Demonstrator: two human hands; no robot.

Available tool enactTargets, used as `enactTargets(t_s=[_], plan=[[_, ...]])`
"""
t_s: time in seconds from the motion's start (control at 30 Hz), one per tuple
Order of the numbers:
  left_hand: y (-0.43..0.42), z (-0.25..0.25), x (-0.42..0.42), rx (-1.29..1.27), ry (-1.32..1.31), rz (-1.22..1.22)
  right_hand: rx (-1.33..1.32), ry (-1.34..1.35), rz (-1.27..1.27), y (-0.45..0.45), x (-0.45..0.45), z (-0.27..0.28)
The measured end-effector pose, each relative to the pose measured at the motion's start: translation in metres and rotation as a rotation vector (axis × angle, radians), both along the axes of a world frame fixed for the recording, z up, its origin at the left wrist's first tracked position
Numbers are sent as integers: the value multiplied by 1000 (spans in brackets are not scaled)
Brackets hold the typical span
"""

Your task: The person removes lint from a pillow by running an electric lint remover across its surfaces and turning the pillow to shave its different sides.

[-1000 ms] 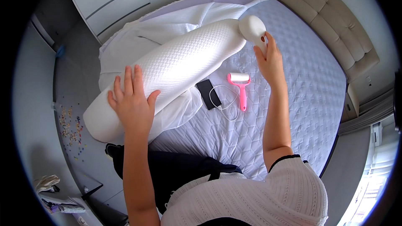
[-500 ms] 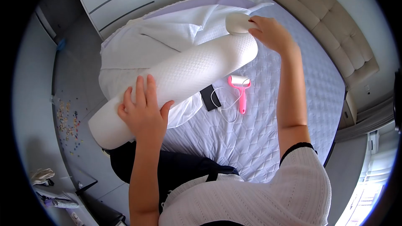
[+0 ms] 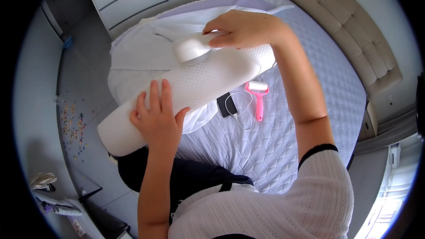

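Note:
A long white pillow [image 3: 212, 77] with a textured cover lies diagonally across my lap and the bed. My left hand [image 3: 157, 119] rests on its near end, fingers spread flat on the fabric. My right hand [image 3: 241, 28] grips the handle of a white fabric shaver [image 3: 191, 49], whose round head sits on the pillow's upper side around the middle. A pink lint roller [image 3: 259, 102] lies on the bed just beyond the pillow's edge. Beside it is a black power bank [image 3: 226, 105] with a white cable [image 3: 248, 126] plugged in.
A grey quilted bed cover [image 3: 310, 79] spreads under everything, with a rumpled white sheet [image 3: 141, 48] behind the pillow. A padded headboard [image 3: 341, 22] stands at the right. Small colourful pieces [image 3: 73, 126] lie scattered on the floor at left, and white drawers [image 3: 133, 0] stand behind.
My right hand has moved left with the fabric shaver, from the pillow's far end to around its middle. My left hand stays on the near end.

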State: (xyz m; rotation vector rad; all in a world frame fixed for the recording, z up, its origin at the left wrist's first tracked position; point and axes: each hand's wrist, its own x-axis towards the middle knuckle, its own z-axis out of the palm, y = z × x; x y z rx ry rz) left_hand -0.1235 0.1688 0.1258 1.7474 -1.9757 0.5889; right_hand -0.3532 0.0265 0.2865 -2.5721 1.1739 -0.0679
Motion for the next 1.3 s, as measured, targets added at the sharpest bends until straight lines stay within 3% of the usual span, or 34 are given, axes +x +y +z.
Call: enactTargets(t_s=[0.17,0.33,0.43,0.57,0.7,0.77,0.87,1.03,1.1,1.3], plan=[[0,2,1,-3,31,-17,62,32,-119,-9,-31,12],[0,1,1,-2,35,-19,82,288,-560,-34,-83,14],[1,2,1,1,31,-19,26,330,-670,-36,-99,15],[0,1,2,1,26,-13,25,290,-658,-35,-89,12],[0,0,2,0,27,-14,120,255,-473,-29,-49,13],[0,1,1,-1,27,-13,189,149,-215,-27,-32,13],[0,1,1,12,23,-3,205,60,-33,-16,-2,10],[-7,0,6,35,115,-6,212,-63,40,7,25,8],[-10,1,9,31,114,-2,-83,-109,199,3,15,-5],[-19,5,12,-5,121,-11,-179,25,-147,8,-19,2]])
